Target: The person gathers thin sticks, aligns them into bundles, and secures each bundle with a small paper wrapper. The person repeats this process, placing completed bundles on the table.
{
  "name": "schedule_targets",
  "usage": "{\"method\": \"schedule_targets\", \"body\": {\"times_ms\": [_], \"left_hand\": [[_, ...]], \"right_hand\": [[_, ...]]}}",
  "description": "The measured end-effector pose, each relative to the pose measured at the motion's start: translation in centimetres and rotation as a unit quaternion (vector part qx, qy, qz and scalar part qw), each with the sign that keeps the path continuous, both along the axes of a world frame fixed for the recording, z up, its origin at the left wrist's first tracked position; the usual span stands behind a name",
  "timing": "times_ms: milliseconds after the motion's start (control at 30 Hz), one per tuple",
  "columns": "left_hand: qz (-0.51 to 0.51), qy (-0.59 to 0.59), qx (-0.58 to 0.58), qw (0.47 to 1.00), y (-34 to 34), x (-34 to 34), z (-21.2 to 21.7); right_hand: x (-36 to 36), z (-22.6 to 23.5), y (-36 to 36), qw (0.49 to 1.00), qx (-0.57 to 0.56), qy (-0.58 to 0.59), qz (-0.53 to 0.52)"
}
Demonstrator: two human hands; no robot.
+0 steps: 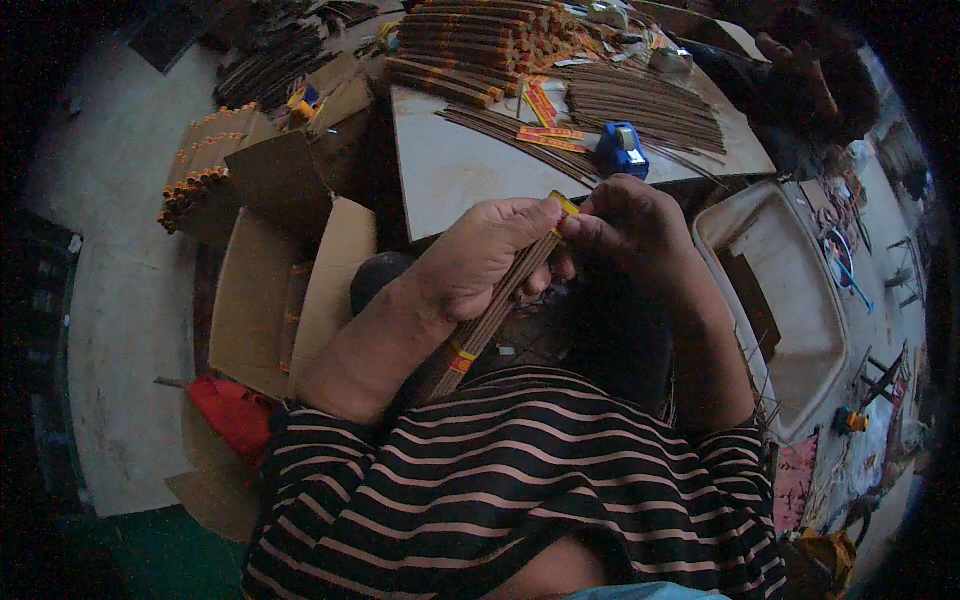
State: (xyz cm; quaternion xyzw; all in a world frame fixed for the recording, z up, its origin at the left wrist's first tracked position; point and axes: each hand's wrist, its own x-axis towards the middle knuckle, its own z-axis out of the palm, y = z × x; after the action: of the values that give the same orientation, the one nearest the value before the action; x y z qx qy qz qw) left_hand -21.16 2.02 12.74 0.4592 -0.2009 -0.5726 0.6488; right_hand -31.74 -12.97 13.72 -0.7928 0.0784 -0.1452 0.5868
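A bundle of thin brown incense sticks [487, 318] slants up in front of my chest, with a red-and-yellow paper band [459, 360] round its lower part. My left hand [478, 250] is closed round the upper part, its thumb pressing near the top. There a yellow paper band [564, 203] wraps the end of the bundle. The fingers of my right hand [642, 222] pinch at this band from the right. Just beyond the hands, a blue tape dispenser [624, 152] stands on the white table [425, 190], beside loose incense sticks [650, 105] and red-and-yellow paper strips [548, 134].
Finished bundles [470, 40] are stacked at the table's back. An open cardboard box [250, 300] stands left, with more banded bundles [208, 150] beyond it. To the right is a white plastic tub [815, 330]. Another person's hand [800, 75] shows at far right.
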Motion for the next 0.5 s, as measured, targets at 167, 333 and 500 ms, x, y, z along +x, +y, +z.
{"method": "schedule_targets", "body": {"times_ms": [167, 333, 500], "left_hand": [[-0.004, 0.031, -0.034, 0.999, 0.2, 0.2, -0.3], [-0.039, 0.085, -0.085, 0.992, 0.3, 0.3, -0.4], [-0.093, 0.164, -0.123, 0.974, 0.4, -0.1, -0.3]], "right_hand": [[0.7, -1.4, -0.7, 0.989, -0.128, -0.071, -0.011], [1.0, -1.3, -0.2, 0.994, 0.029, -0.097, 0.033], [2.4, -3.6, -1.5, 0.96, -0.067, -0.252, 0.098]]}}
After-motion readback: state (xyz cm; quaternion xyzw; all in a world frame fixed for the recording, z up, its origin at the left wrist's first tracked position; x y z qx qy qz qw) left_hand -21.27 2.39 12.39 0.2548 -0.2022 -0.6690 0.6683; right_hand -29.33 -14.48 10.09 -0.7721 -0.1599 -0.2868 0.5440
